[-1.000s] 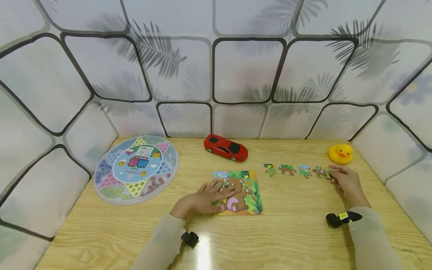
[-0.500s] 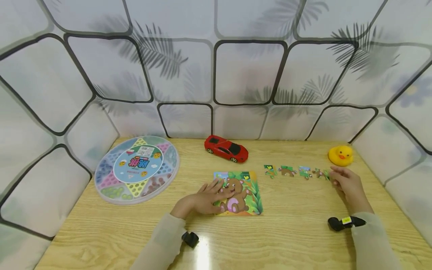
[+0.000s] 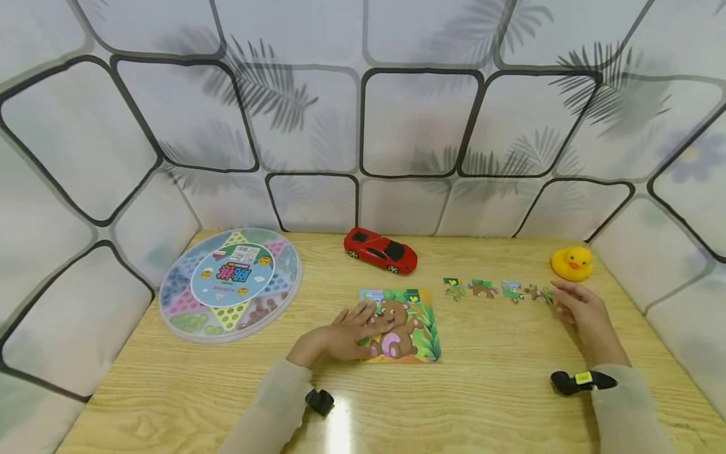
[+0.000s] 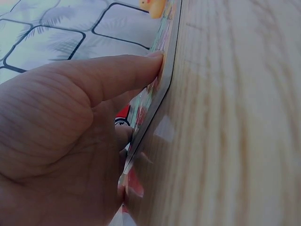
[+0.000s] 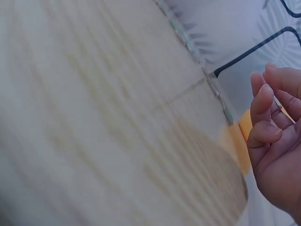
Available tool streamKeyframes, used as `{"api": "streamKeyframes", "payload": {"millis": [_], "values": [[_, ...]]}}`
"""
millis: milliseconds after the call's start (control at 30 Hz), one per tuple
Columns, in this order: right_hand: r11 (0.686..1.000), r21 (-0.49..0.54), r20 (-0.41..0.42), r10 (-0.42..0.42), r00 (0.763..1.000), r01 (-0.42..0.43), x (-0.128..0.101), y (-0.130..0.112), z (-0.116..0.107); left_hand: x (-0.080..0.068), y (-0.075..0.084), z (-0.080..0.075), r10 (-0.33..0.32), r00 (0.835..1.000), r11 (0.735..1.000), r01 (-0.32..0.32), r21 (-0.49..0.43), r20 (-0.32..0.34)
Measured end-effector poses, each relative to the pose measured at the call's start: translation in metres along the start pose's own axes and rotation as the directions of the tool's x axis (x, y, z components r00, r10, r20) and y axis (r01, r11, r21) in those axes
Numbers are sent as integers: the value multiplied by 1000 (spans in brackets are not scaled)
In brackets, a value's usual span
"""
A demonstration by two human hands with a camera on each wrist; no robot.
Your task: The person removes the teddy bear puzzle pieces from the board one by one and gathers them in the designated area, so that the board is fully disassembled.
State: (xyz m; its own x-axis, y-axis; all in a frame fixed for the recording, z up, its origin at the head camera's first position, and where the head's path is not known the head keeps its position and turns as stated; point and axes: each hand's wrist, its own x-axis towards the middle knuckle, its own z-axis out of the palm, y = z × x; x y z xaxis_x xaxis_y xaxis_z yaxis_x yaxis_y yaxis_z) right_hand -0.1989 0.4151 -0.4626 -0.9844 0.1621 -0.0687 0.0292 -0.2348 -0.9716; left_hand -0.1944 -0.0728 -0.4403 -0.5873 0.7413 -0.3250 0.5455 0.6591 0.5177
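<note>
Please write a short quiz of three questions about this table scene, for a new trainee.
1. True or false: the left hand rests on the bear puzzle board.
2. Which toy stands nearest the right hand? A) red toy car B) yellow duck C) round marble game
3. Fill in: the loose puzzle pieces lie in a ____ to the right of the board.

Key
1. True; its straight fingers lie flat on the board.
2. B.
3. Row.
</note>
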Motion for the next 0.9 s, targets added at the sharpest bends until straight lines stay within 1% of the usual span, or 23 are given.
{"api": "streamKeyframes", "payload": {"millis": [67,167,300,433,533,600,700,767,833,900], "values": [[1000,28,9,8,1000,-9,-2,-1,5,0,0,0,-1,1000,1000,1,-2,0],[1000,22,27,-3,1000,2,-4,-4,15,0,-1,0,-3,1000,1000,3,-3,2],[999,3,100,-53,994,53,-4,-7,28,-1,0,0,-6,1000,1000,6,0,2],[994,38,193,-104,976,98,-3,-9,41,-1,0,0,-8,1000,1000,8,1,-1],[988,72,265,-148,953,134,-3,-10,53,-1,0,0,-12,1000,1000,12,2,0],[986,78,305,-164,938,147,-4,-11,62,0,0,0,-14,1000,1000,14,1,2],[989,25,341,-143,929,143,-6,-10,75,0,0,0,-15,1000,1000,15,-1,3],[991,-39,352,-108,930,130,-7,-10,83,0,0,0,-14,1000,1000,14,0,2],[987,-107,361,-77,929,123,-8,-7,90,1,0,0,-13,1000,1000,13,2,2],[981,-152,375,-58,925,123,-9,-4,98,1,0,0,-10,1000,1000,10,2,2]]}}
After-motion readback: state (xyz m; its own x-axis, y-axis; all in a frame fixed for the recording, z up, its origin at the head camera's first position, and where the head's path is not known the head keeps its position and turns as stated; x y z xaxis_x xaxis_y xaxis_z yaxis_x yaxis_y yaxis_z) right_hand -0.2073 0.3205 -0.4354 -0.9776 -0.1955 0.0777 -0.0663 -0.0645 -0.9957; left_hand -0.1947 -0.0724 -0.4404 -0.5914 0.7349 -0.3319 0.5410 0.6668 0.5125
